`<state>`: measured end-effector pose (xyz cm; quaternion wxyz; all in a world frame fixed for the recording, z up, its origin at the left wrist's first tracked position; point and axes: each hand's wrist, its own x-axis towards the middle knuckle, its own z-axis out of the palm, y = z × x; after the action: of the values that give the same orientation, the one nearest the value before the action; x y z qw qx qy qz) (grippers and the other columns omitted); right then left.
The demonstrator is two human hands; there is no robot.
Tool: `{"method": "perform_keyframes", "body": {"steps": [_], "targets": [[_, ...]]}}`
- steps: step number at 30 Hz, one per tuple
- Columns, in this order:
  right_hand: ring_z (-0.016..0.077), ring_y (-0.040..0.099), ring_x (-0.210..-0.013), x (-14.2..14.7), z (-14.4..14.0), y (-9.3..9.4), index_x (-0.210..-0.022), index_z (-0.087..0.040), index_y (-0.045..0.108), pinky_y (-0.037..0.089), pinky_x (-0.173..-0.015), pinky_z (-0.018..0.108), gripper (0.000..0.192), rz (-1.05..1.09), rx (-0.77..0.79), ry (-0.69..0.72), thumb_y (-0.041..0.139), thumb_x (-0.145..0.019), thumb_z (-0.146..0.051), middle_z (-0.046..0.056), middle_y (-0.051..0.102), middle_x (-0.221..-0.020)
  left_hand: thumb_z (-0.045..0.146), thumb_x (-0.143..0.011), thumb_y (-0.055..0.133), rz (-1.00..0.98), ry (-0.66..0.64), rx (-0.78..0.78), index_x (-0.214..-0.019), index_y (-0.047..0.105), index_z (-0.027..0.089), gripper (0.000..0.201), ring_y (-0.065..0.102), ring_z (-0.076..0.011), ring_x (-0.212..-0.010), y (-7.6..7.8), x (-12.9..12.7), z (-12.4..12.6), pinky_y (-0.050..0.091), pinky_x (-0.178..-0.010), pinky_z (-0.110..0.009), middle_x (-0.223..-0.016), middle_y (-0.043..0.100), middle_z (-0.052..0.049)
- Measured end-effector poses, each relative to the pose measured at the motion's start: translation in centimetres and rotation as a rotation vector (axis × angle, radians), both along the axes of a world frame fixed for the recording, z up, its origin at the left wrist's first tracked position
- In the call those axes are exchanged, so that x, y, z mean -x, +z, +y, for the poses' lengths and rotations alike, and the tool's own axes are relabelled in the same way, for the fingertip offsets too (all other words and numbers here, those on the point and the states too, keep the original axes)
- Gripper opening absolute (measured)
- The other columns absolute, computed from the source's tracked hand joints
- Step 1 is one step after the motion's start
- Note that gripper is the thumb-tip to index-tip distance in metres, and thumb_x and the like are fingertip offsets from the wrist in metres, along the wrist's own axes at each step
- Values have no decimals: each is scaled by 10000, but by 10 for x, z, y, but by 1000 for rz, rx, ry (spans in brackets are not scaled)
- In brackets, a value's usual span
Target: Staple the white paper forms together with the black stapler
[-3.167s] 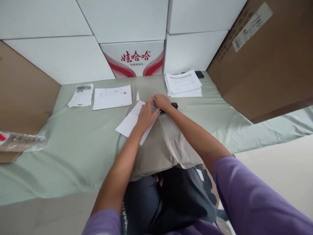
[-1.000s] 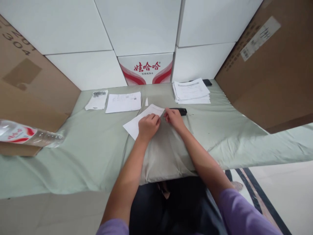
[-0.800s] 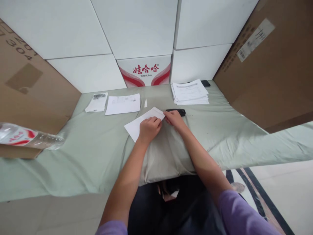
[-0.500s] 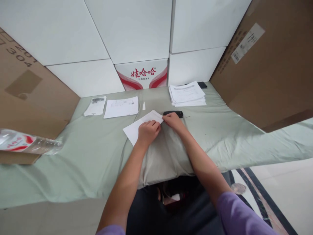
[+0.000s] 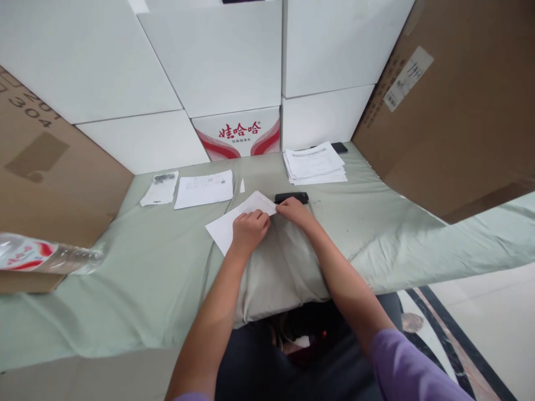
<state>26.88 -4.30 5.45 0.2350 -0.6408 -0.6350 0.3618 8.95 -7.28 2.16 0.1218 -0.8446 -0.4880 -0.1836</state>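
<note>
Paper (image 5: pixel 223 229), likely light and flimsy, best held by corners: my right hand (image 5: pixel 293 210) pinches one; my left hand (image 5: pixel 249 229), I can't tell.

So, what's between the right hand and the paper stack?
The head view shows a black oblong object, then green cloth, between the right hand and the paper stack.

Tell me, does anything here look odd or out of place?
The small pointed white scrap on the cloth looks stray, lying by itself; the paper stack at the back right looks untidy, its sheets not squared up. I see no spill.
</note>
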Motion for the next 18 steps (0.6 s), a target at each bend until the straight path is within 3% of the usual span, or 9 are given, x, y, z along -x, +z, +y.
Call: {"method": "perform_keyframes", "body": {"steps": [5, 10, 18], "targets": [[120, 297, -572, 2, 4, -10, -472, -222, 356, 212, -573, 301, 379, -53, -27, -43, 544, -801, -242, -39, 260, -527, 231, -959, 529, 26, 3, -70, -795, 700, 218, 237, 661, -195, -711, -2, -1, 0, 371, -661, -352, -807, 728, -58], [113, 331, -578, 0, 4, -7, -512, -219, 359, 205, -576, 299, 380, 66, -11, -74, 506, -852, -307, -35, 286, -549, 219, -944, 558, 7, -20, -129, -777, 694, 214, 215, 649, -188, -687, -1, -2, -1, 355, -650, -353, -787, 723, -46], [117, 272, -568, 6, 4, -12, -492, -222, 379, 197, -577, 311, 337, 25, 68, -30, 538, -789, -245, -47, 248, -510, 197, -953, 536, 14, -26, -189, -754, 678, 208, 244, 627, -187, -672, -1, 3, 0, 347, -661, -359, -755, 701, -44]]}}
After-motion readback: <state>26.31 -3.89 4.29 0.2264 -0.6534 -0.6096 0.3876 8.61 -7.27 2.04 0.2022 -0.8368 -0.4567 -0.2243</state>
